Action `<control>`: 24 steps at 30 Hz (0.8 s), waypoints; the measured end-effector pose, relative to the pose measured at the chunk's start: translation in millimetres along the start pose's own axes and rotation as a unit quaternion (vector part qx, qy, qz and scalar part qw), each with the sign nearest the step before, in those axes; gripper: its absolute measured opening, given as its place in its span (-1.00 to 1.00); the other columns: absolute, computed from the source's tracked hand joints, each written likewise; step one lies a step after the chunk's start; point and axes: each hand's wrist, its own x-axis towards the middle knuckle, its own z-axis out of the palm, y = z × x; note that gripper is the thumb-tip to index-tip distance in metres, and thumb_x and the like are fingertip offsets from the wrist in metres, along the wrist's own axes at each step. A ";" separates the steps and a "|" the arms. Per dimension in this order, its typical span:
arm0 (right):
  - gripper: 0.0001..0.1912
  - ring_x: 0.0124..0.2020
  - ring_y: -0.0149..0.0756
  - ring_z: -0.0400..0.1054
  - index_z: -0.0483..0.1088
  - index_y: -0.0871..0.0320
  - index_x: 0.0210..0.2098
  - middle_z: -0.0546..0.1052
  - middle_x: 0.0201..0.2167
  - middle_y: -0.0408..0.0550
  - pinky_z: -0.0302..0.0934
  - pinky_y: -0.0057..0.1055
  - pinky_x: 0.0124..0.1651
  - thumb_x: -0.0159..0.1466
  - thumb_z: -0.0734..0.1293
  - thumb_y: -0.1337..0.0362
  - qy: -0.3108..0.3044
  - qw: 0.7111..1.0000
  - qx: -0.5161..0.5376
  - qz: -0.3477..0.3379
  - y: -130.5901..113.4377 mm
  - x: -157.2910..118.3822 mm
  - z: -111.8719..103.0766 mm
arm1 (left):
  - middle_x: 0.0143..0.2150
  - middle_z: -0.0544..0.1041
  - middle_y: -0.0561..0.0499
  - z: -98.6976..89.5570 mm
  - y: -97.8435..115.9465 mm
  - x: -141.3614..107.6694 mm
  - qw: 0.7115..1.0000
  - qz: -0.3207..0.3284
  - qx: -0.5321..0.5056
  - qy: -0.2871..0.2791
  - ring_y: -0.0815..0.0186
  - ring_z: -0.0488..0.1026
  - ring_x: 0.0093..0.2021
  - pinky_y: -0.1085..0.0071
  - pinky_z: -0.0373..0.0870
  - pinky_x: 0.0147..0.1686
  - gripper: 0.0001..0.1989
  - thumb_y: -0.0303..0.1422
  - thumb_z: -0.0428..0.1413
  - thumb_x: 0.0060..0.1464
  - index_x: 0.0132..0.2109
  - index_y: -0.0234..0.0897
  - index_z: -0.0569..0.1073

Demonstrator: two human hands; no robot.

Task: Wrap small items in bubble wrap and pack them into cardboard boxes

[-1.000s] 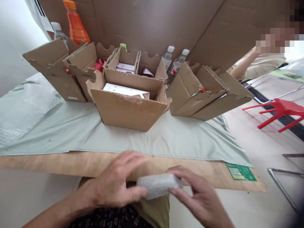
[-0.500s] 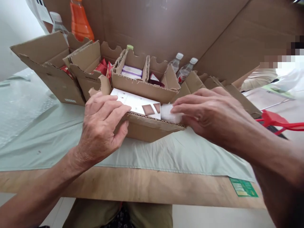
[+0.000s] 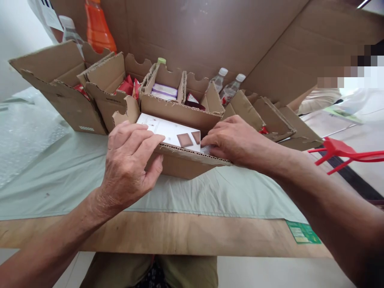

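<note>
In the middle of the table is a small cardboard box (image 3: 177, 165), with a flat white carton (image 3: 168, 130) printed with brown squares lying in it. My left hand (image 3: 129, 156) grips the box at its left end, fingers over the top edge by the white carton and thumb against the outside of the front wall. My right hand (image 3: 229, 138) reaches into the box's right end, fingers closed on a piece of clear bubble wrap (image 3: 205, 150) beside the carton. Most of that wrap is hidden by the fingers.
Behind stands a row of cardboard bins (image 3: 180, 107) holding red packets (image 3: 127, 85) and purple-and-white packs (image 3: 164, 91). Bottles, one orange (image 3: 99, 30), rise behind them. Bubble wrap (image 3: 28, 132) lies left, a green card (image 3: 303, 232) at the front edge. A red plastic object (image 3: 339, 150) and a person are right.
My right hand has moved left and down into the box, pressing the bubble wrap in against the white carton's end. My left hand keeps its hold.
</note>
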 end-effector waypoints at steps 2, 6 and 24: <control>-0.79 -0.11 -0.19 0.49 0.64 -0.02 -0.25 0.68 -0.28 -0.11 0.09 -0.21 0.05 0.32 0.35 0.35 -0.006 1.000 0.019 0.003 -1.7 -0.7 -0.1 | -0.03 0.59 -0.14 -0.7 1.9 0.8 1.000 -0.002 0.003 -0.002 -0.08 0.49 0.18 -0.17 0.30 0.33 -0.62 -0.45 0.20 0.16 0.13 -0.21 0.49; -0.76 0.10 -0.08 0.49 0.63 0.00 -0.11 0.68 -0.03 -0.08 0.17 -0.10 0.15 0.33 0.34 0.34 0.110 0.990 0.078 0.043 -0.4 -23.7 -1.9 | 0.25 0.50 -0.12 -11.3 3.5 -3.7 1.000 -0.007 -0.009 0.015 -0.12 0.31 0.40 -0.20 0.19 0.43 -0.37 -0.45 0.25 0.14 0.33 -0.05 0.37; -0.61 -0.21 -0.14 0.50 0.45 0.12 -0.08 0.62 -0.18 0.03 0.42 -0.21 -0.17 0.36 0.31 -0.07 0.307 0.713 0.525 0.349 -118.3 -76.4 107.7 | 0.40 0.34 -0.19 -0.6 20.3 -79.1 0.846 -0.382 -0.361 -0.093 -0.07 0.32 0.40 -0.14 0.35 0.35 -0.26 -0.20 0.25 0.19 0.43 -0.09 0.18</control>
